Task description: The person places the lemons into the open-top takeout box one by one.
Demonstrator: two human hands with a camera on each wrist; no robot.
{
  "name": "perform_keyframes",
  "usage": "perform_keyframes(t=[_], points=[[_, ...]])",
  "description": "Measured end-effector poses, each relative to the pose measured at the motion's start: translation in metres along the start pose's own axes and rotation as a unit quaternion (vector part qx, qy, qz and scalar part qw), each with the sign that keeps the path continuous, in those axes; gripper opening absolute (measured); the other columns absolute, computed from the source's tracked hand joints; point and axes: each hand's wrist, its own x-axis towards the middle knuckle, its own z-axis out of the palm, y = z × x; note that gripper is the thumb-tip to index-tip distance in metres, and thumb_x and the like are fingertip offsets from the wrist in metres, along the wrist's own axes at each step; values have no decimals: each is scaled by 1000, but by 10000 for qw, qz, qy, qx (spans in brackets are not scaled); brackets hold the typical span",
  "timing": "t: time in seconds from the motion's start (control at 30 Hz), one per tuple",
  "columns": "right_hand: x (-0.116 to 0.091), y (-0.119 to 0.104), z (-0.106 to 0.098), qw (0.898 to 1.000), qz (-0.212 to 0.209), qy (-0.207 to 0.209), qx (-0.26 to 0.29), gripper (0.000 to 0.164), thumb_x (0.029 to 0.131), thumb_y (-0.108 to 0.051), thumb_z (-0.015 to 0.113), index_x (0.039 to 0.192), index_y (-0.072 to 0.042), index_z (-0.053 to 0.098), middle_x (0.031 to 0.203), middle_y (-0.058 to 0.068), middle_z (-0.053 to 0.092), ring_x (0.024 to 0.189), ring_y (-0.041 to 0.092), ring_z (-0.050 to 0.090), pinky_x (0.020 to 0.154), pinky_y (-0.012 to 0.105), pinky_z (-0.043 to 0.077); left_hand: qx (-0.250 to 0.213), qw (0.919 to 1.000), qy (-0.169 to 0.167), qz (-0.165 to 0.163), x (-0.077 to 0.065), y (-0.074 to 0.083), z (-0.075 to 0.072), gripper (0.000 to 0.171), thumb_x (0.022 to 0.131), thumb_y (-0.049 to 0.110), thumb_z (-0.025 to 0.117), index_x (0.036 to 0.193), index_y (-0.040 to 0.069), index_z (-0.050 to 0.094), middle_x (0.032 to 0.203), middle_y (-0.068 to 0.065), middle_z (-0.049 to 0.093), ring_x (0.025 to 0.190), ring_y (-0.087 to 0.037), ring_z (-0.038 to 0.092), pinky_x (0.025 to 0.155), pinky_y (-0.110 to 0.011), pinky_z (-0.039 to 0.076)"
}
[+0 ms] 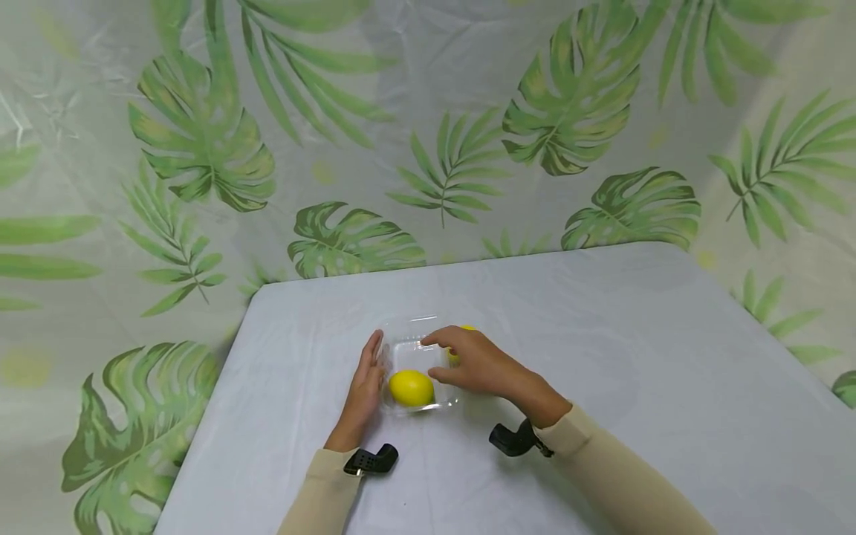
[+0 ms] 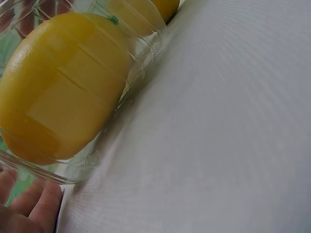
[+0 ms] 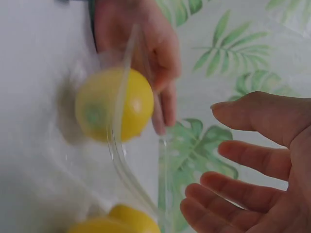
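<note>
A clear plastic box [image 1: 409,348] sits on the table with one yellow lemon [image 1: 411,388] in its near part. My left hand [image 1: 364,383] lies along the box's left side, its fingers extended against the wall. Above the box's right side hovers my right hand [image 1: 476,362], thumb and fingers spread, nothing between them. More yellow fruit [image 3: 116,221] lies beyond the right side of the box, largely hidden behind the right hand in the head view. Through the clear wall, the left wrist view shows the lemon [image 2: 63,87] close up.
A white cloth covers the table [image 1: 602,334]. Behind it hangs a curtain [image 1: 441,96] with a green leaf print. Each wrist carries a black camera mount, the right one [image 1: 515,438] near the sleeve cuff.
</note>
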Motion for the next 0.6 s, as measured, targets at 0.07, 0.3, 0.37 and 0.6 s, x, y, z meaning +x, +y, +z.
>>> perform_keyframes(t=[0.07, 0.3, 0.37, 0.6], points=[[-4, 3, -6, 9999, 98, 97, 22, 46, 86, -21, 71, 129, -9, 59, 129, 5, 59, 113, 29, 58, 94, 44, 50, -16, 10000, 23, 73, 1, -2, 1, 61, 97, -4, 25, 155, 11, 15, 161, -9, 14, 145, -35, 16, 117, -50, 15], [-18, 17, -23, 9988, 333, 325, 181, 46, 87, -20, 70, 130, -9, 58, 131, 8, 57, 116, 33, 56, 95, 48, 50, 58, 9999, 7, 92, 3, -1, 3, 59, 99, -3, 26, 155, 11, 14, 161, -7, 14, 144, -35, 19, 117, -48, 16], [-20, 21, -26, 9985, 368, 371, 143, 46, 87, -20, 70, 130, -9, 58, 131, 8, 57, 115, 34, 57, 94, 48, 50, 43, 10000, -18, 6, 3, 2, 3, 59, 99, -3, 25, 155, 11, 14, 161, -6, 13, 145, -34, 18, 117, -47, 16], [-26, 32, -30, 9969, 681, 384, 36, 48, 86, -22, 71, 131, -8, 57, 133, 9, 56, 117, 36, 55, 94, 50, 50, -13, 9998, -115, -152, -5, 27, 3, 58, 98, -5, 25, 154, 5, 12, 161, -14, 10, 146, -35, 12, 117, -49, 15]])
